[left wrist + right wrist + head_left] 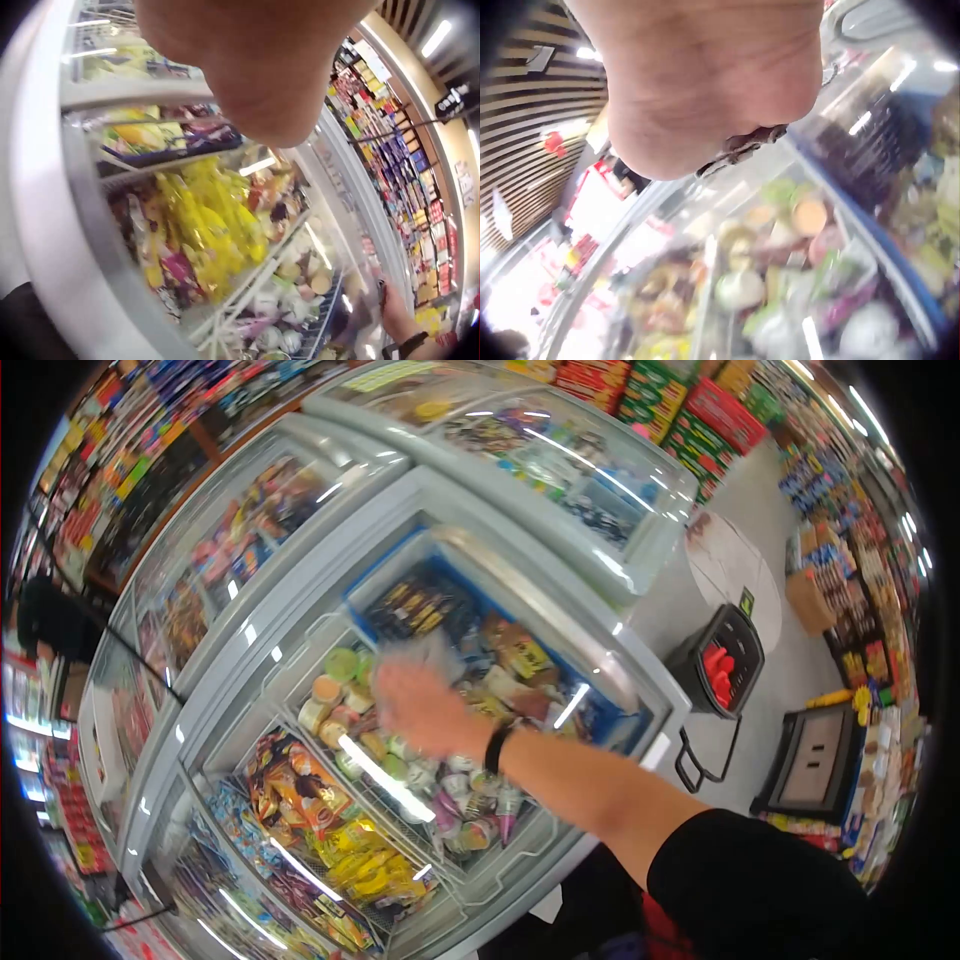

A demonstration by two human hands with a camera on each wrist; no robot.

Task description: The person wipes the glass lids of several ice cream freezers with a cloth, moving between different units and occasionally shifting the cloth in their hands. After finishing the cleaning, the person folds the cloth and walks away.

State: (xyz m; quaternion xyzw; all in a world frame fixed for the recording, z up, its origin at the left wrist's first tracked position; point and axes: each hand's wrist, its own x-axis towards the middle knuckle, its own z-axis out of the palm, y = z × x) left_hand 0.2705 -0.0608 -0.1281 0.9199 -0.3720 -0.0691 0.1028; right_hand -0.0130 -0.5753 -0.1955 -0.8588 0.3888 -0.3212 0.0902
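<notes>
My right hand [425, 705], blurred in the head view, reaches over a chest freezer [230, 690] of wrapped ice creams. Its fingers grip a crinkled dark-and-silver wrapped package [742, 150], mostly hidden behind the palm in the right wrist view. Close by are ice cream cups [340, 665] in a wire basket and a blue-edged bin [350, 600] with dark packs [415, 605]. Only the heel of my left hand [262, 82] shows, above yellow ice cream packs [210, 225] in the left wrist view; its fingers are hidden.
Another glass-topped freezer [580, 470] adjoins at the back. A dark shopping basket [715, 660] with red things inside stands to the right on the grey floor [735, 570]. Stocked shelves [850, 590] line the far right. Light streaks reflect across the freezer glass.
</notes>
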